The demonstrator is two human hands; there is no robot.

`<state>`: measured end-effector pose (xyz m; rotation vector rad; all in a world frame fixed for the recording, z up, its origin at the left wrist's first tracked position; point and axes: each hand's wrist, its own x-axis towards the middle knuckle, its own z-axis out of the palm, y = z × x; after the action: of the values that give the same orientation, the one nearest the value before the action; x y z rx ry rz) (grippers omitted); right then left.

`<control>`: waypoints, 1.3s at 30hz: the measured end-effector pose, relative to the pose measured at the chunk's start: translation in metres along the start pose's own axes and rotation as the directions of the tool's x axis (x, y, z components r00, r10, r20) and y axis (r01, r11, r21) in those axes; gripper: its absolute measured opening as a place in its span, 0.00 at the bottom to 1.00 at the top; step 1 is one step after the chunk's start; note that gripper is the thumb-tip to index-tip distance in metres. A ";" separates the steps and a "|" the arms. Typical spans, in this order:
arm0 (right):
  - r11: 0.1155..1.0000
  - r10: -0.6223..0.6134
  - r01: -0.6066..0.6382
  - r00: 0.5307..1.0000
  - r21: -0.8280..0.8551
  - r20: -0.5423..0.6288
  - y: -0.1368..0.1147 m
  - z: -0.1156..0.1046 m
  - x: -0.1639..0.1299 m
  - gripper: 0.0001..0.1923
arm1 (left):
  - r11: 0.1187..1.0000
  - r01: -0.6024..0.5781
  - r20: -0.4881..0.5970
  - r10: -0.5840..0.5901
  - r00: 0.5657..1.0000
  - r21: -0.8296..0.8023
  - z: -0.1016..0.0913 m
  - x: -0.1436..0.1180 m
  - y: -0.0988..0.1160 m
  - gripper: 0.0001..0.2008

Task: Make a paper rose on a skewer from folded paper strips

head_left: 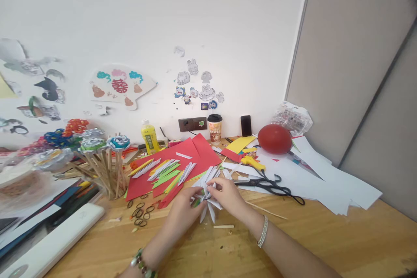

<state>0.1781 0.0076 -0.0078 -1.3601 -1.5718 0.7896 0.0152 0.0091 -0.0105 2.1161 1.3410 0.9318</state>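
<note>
Between my two hands is a white folded-paper flower (211, 210) with pointed petals spread outward, held just above the wooden table. My left hand (187, 204) pinches it from the left, thumb near its middle. From the upper right, the fingers of my right hand (226, 193) close on another petal. A dark band and a bit of green show at the flower's centre, partly covered by my fingers. Folded strips of white, green and yellow paper (166, 171) lie beyond my left hand on red sheets (182, 152). Black scissors (270, 185) rest right of my right hand.
Black rubber bands (140, 213) lie left of my hands. A bundle of sticks (110, 173), a yellow bottle (149, 138), a paper cup (215, 130), a phone (246, 126) and a red balloon (274, 139) stand farther back. White sheets (302, 178) cover the right; a yellow glue gun (253, 163) lies near.
</note>
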 end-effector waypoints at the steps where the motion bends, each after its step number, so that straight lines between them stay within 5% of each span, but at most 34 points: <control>1: 1.000 -0.009 0.009 1.000 -0.006 0.002 0.000 0.000 0.000 0.10 | 1.000 -0.002 0.002 0.002 1.000 -0.001 0.000 0.000 0.001 0.13; 15: 0.987 -0.154 0.157 0.986 -0.045 0.063 -0.003 -0.004 -0.003 0.14 | 0.997 0.042 0.013 -0.041 0.999 -0.063 0.000 0.000 0.006 0.11; 22: 0.988 -0.131 0.136 0.989 -0.076 0.069 0.002 0.003 -0.002 0.13 | 0.960 0.082 0.079 -0.063 0.995 -0.266 -0.006 0.004 0.012 0.16; 27: 0.991 -0.107 0.107 0.994 -0.081 0.007 0.002 0.008 -0.004 0.09 | 0.960 0.125 0.073 -0.110 0.991 -0.250 -0.006 0.005 0.010 0.14; 33: 0.984 -0.164 0.158 0.984 -0.078 -0.073 -0.006 0.008 -0.008 0.08 | 0.981 0.076 -0.046 -0.085 0.995 -0.176 -0.007 0.000 0.013 0.14; 36: 0.971 -0.238 0.236 0.965 -0.031 -0.110 -0.009 0.009 -0.011 0.10 | 0.995 -0.059 -0.167 0.045 0.985 -0.077 -0.005 -0.003 0.012 0.12; 39: 0.950 -0.310 0.309 0.936 -0.033 -0.165 -0.009 0.012 -0.012 0.08 | 0.971 -0.236 -0.324 0.232 0.917 0.030 -0.001 -0.004 0.006 0.10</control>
<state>0.1639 -0.0052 -0.0077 -1.1134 -1.6021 0.4643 0.0171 0.0027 -0.0068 2.2197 1.2417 1.4371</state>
